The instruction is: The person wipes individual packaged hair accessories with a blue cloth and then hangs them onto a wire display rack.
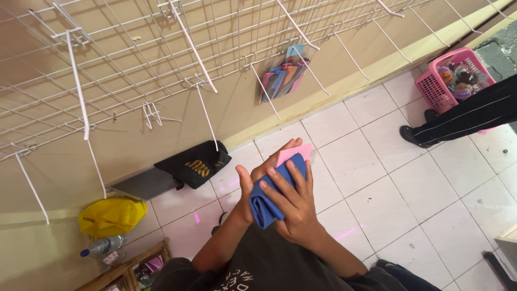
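I see my left hand point(258, 175) and my right hand point(293, 207) both closed around a folded blue cloth point(269, 199) with a pink piece point(293, 153) behind it, held above the white tiled floor point(409, 199).

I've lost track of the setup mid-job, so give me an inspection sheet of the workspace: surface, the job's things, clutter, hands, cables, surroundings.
Surface: white tiled floor below; no table in view.
Job's things: folded blue cloth with a pink piece behind it, both held up in front of the chest.
Clutter: yellow bag, plastic bottle, black bag along the wall base.
Hands: left hand supports the cloths from behind; right hand lies over the blue cloth, fingers spread.
Cables: nothing seen.
Surroundings: white wire rack with hooks, one holding coloured packets; pink basket; another person's leg.
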